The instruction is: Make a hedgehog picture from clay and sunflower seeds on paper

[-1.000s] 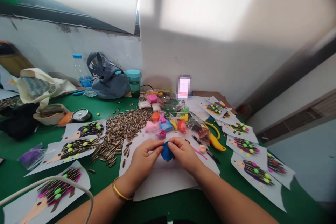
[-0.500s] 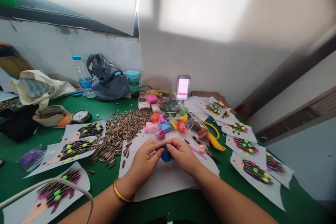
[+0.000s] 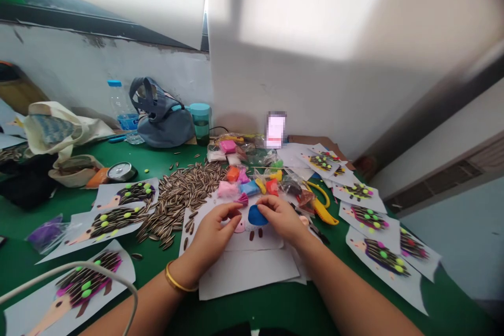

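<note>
My right hand (image 3: pixel 282 222) pinches the edge of a flat, rounded piece of blue modelling clay (image 3: pixel 256 216) between thumb and fingers. Just left of it, my left hand (image 3: pixel 216 232) has its thumb and fingers apart and holds nothing. Under both hands lies a white paper (image 3: pixel 268 243) with a pink clay shape (image 3: pixel 240 227), partly hidden by the left fingertips. Two dark brown pieces (image 3: pixel 255 233) are on that paper, below the blue clay. Beyond the hands are a ridged magenta clay piece (image 3: pixel 243 199) and bagged blue clay (image 3: pixel 249 187).
A heap of striped sunflower seeds (image 3: pixel 185 194) spreads on the green table (image 3: pixel 165 283) at left. Finished hedgehog pictures (image 3: pixel 378 257) lie on both sides. Yellow-handled scissors (image 3: pixel 325 212) sit at right. A cable (image 3: pixel 134 294) arcs over the left front. A phone (image 3: pixel 275 130) stands behind.
My left hand has let go of the blue clay and moved slightly left. The right hand has shifted right with the clay, uncovering the pink shape and brown pieces on the paper.
</note>
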Motion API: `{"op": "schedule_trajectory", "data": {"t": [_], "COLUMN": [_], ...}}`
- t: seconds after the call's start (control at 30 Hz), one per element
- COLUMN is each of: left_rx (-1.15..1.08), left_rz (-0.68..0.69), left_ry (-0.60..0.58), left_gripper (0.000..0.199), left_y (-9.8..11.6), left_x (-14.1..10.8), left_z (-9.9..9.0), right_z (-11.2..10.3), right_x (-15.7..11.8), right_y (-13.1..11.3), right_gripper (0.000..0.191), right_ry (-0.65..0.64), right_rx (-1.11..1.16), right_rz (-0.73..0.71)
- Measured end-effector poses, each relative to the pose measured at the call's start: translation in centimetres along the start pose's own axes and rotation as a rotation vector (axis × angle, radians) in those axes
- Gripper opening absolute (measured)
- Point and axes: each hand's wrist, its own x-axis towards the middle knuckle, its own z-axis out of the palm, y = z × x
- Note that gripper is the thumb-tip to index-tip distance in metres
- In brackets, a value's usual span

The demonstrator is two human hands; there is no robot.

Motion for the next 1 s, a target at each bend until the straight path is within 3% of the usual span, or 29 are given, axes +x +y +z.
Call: {"op": "schedule_trajectory", "data": {"t": [0.23, 0.4, 0.73, 1.0], "left_rx": [0.316, 0.474, 0.493, 0.508], "left_rz": [0.135, 0.147, 0.151, 0.17], "left_ry": [-0.193, -0.212, -0.209, -0.219], "left_gripper": [0.054, 0.068, 0.068, 0.047], "left_y": [-0.9, -0.6, -0.6, -0.4], "left_x": [0.2, -0.5, -0.7, -0.5], "left_z": [-0.4, 0.3, 0.3, 0.2], "right_z": [0.4, 1.1, 1.7, 1.9], "right_x": [0.1, 0.3, 0.1, -0.2], "right_y": [0.3, 0.3, -0.1, -1.0], "right_gripper": [0.019, 0.015, 0.013, 0.013], "right_ry": [-0.051, -0.013, -0.012, 0.038], "right_rx": [-0.213, -0.343, -0.451, -0.673], "right_rz": [0.004, -0.028, 0.013, -0.027]}}
